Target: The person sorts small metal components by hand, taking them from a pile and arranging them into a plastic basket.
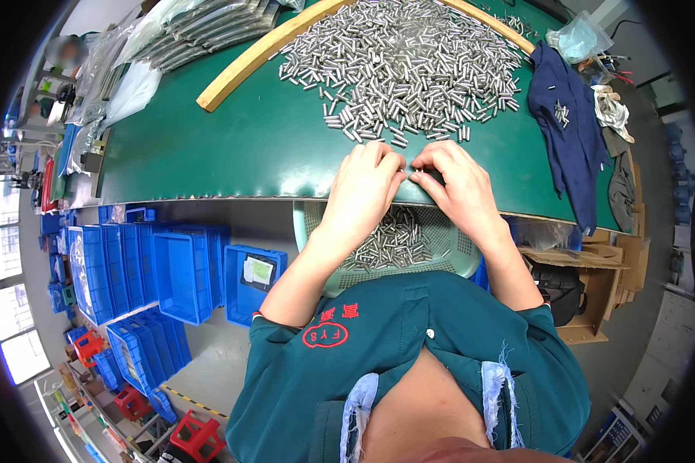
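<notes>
My left hand point(365, 182) and my right hand point(457, 184) face each other over the near edge of the green table point(232, 158), fingertips a small gap apart. Thumb and fingers of the right hand pinch what look like small metal pins, their ends showing at the tips. The left fingers are closed too; what they hold is too small to make out. Just beyond the hands spreads a large heap of short silvery metal pins point(409, 65). Below them, under the table edge, a pale green plastic basket point(309, 224) holds many loose pins point(394, 243).
Wooden strips point(247, 69) border the heap. Plastic-wrapped packages point(201, 35) lie at the far left. A dark blue cloth point(567, 131) with several pins on it hangs over the right edge. Blue crates point(181, 274) stand at the lower left, cardboard boxes point(587, 270) at the lower right.
</notes>
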Motion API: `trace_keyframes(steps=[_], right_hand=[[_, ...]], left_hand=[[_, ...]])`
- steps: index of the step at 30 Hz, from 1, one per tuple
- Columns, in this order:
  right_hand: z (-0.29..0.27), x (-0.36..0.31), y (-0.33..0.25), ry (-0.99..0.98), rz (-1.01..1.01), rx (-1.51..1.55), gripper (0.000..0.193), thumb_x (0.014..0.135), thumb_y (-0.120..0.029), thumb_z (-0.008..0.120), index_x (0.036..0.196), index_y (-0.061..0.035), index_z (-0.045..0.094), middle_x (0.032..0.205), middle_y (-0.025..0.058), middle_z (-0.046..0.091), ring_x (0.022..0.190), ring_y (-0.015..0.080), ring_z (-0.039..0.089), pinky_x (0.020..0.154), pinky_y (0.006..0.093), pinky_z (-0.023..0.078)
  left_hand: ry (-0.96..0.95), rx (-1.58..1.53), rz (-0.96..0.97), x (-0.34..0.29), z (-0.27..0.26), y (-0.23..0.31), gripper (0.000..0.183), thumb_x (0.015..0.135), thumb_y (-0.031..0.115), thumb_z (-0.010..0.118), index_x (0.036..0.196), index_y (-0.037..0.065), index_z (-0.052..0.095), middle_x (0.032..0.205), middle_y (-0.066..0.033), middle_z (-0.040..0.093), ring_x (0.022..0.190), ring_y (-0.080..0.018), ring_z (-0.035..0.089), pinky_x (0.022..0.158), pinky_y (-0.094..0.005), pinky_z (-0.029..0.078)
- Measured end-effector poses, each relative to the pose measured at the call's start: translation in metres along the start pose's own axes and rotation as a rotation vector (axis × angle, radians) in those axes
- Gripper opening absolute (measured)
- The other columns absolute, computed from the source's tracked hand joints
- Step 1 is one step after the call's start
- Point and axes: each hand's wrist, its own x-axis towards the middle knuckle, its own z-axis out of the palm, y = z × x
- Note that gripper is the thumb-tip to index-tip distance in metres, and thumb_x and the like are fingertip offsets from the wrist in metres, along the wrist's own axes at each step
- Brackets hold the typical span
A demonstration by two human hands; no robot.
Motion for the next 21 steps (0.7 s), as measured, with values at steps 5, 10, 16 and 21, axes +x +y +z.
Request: trace_keyframes(steps=[5, 10, 16, 21], right_hand=[[-0.001, -0.002, 0.002, -0.006, -0.008, 0.009, 0.021, 0.079, -0.018, 0.072, 0.095, -0.0080, 0.062, 0.096, 0.0045, 0.060, 0.085, 0.0220, 0.062, 0.070, 0.0353, 0.051], [-0.005, 0.000, -0.005, -0.064, 0.075, 0.103, 0.025, 0.078, -0.023, 0.073, 0.099, -0.0109, 0.065, 0.094, 0.0026, 0.060, 0.084, 0.0198, 0.062, 0.070, 0.0345, 0.051], [0.005, -0.003, 0.001, 0.027, -0.032, -0.051, 0.018, 0.079, -0.022, 0.073, 0.091, -0.0111, 0.066, 0.093, 0.0016, 0.060, 0.081, 0.0201, 0.061, 0.068, 0.0342, 0.051], [0.006, -0.005, 0.003, 0.076, -0.039, -0.014, 0.017, 0.078, -0.017, 0.073, 0.091, -0.0091, 0.066, 0.092, 0.0036, 0.061, 0.080, 0.0215, 0.061, 0.067, 0.0341, 0.050]], left_hand=[[-0.005, -0.172, 0.082, 0.002, -0.002, -0.003, 0.014, 0.082, 0.006, 0.064, 0.095, 0.005, 0.060, 0.097, -0.0090, 0.058, 0.090, -0.0293, 0.058, 0.078, -0.0394, 0.047], [0.053, -0.013, -0.116, 0.016, -0.002, -0.001, 0.018, 0.083, 0.010, 0.063, 0.100, 0.006, 0.059, 0.095, -0.0096, 0.056, 0.085, -0.0289, 0.061, 0.070, -0.0392, 0.051], [0.061, 0.147, -0.143, 0.023, 0.008, 0.002, 0.017, 0.084, 0.014, 0.065, 0.100, 0.008, 0.061, 0.093, -0.0089, 0.057, 0.082, -0.0272, 0.062, 0.068, -0.0374, 0.052], [0.033, 0.137, -0.111, 0.008, 0.003, 0.001, 0.017, 0.083, 0.011, 0.064, 0.099, 0.008, 0.061, 0.093, -0.0082, 0.058, 0.087, -0.0269, 0.061, 0.073, -0.0385, 0.051]])
